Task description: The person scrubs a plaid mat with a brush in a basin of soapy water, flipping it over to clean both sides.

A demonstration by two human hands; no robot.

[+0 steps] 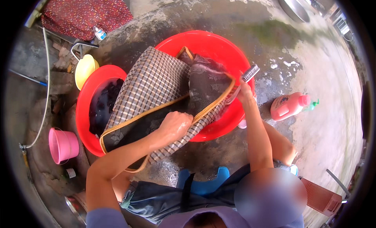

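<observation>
My left hand is a wet fist, closed on the fabric of a large mat near its yellow-bound edge. One face of the mat is checked brown and beige; the other is dark with a leaf pattern. It lies folded across a big red plastic basin, and its left part overlaps a smaller red basin. Beyond the right end of the mat, my right hand grips a scrub brush, bristles outward, above the big basin's rim. Some pale foam shows on the dark fabric.
Dark cloth soaks in the smaller basin. A yellow bowl and a pink bucket stand left. At right is a pink detergent bottle on wet concrete. A blue stool is below me; a white hose runs at far left.
</observation>
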